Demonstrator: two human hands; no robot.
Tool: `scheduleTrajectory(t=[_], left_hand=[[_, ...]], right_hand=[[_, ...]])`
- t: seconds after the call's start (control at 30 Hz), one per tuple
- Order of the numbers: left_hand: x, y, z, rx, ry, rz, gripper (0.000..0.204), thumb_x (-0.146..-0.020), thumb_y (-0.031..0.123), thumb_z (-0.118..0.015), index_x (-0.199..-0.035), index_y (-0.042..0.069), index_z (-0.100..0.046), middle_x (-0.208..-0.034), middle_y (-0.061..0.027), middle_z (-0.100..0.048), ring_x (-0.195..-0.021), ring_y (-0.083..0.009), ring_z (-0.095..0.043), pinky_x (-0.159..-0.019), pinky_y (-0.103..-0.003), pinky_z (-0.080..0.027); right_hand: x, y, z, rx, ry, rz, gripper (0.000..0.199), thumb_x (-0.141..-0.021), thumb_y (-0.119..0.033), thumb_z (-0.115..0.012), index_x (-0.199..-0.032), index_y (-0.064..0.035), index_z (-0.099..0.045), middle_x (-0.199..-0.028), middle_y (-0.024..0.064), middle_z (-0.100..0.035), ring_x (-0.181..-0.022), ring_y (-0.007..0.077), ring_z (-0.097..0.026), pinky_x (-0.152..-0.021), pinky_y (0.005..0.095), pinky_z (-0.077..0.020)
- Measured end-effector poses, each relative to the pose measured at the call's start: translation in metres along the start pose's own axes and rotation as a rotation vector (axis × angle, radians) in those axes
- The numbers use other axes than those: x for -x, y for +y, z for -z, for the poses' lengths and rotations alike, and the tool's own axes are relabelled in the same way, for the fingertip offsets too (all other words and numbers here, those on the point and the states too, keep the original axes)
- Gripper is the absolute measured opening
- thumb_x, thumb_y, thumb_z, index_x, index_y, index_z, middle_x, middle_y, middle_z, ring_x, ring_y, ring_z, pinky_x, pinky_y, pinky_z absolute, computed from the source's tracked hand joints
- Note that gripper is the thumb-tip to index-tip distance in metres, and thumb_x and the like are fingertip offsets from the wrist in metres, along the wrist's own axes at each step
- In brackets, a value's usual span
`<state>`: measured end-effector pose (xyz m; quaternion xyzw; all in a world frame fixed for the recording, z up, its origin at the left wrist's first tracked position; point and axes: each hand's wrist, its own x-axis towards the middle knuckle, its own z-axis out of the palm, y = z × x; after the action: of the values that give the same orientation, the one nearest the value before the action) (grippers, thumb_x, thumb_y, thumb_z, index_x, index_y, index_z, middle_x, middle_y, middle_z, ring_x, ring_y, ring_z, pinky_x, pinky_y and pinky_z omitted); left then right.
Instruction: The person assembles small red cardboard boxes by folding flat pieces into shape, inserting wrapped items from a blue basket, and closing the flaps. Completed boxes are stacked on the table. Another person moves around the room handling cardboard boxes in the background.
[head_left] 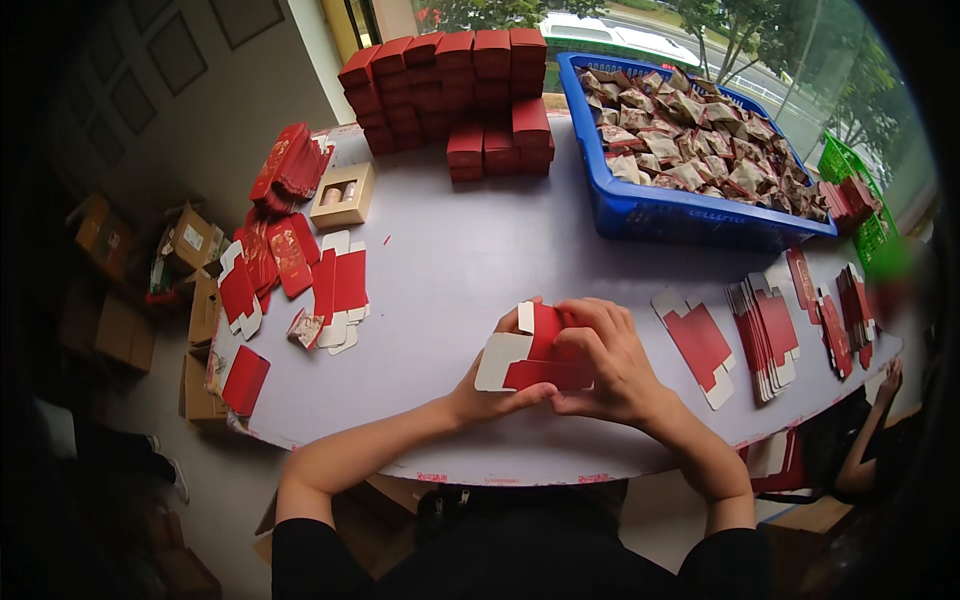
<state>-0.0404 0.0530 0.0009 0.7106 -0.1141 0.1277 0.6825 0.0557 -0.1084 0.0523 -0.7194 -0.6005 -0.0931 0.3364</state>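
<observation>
Between my hands, above the near part of the table, is a partly folded red carton [548, 376] with white inner flaps standing out on its left. My left hand [492, 388] grips its left and lower side, thumb along the front edge. Curled over the right side, my right hand [612, 362] presses the carton with fingers and thumb. Some of the fingertips are hidden behind the card. To the right lies a flat unfolded red and white carton [698, 345], beside a stack of flat cartons [765, 335].
A blue basket [690, 222] full of small wrapped packets stands at the far right. Stacked red boxes [455, 75] rise at the back. Red envelopes [290, 255], a kraft box [343, 197], flat cartons [345, 285] and a small packet [306, 327] lie left. Another person's hand [892, 378] shows far right.
</observation>
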Motion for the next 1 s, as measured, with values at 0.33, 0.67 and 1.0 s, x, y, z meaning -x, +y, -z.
scheduleTrajectory(t=[0.33,0.67,1.0], left_hand=[[0.017,-0.013,-0.012,0.274,0.440,0.280,0.045,-0.090,0.025,-0.032,-0.127,0.001,-0.034,-0.114,-0.0115,-0.050,-0.103,-0.0178,-0.047,-0.090,-0.030,-0.037],[0.006,0.014,-0.003,0.532,0.312,0.486,0.054,-0.077,0.026,-0.040,-0.128,0.013,-0.026,-0.122,-0.0103,-0.044,-0.113,-0.0231,-0.046,-0.093,-0.041,-0.040],[0.003,-0.001,-0.006,0.383,0.019,0.120,0.105,-0.073,0.049,-0.067,-0.141,0.011,0.003,-0.131,-0.0126,-0.030,-0.126,-0.0270,-0.029,-0.105,-0.043,-0.021]], right_hand=[[0.003,0.000,-0.007,0.233,0.086,0.102,0.045,-0.053,-0.023,-0.073,-0.092,-0.0113,-0.052,-0.117,0.0124,-0.045,-0.105,0.0299,-0.044,-0.086,0.0424,-0.0338],[0.006,-0.002,-0.016,0.208,0.114,0.042,0.052,-0.051,-0.019,-0.072,-0.098,-0.0115,-0.050,-0.125,0.0148,-0.043,-0.105,0.0310,-0.043,-0.086,0.0410,-0.0343],[0.006,0.003,-0.013,-0.123,0.259,-0.034,0.037,-0.055,-0.002,-0.069,-0.086,-0.0077,-0.051,-0.100,0.0091,-0.061,-0.079,0.0222,-0.056,-0.067,0.0327,-0.0451]])
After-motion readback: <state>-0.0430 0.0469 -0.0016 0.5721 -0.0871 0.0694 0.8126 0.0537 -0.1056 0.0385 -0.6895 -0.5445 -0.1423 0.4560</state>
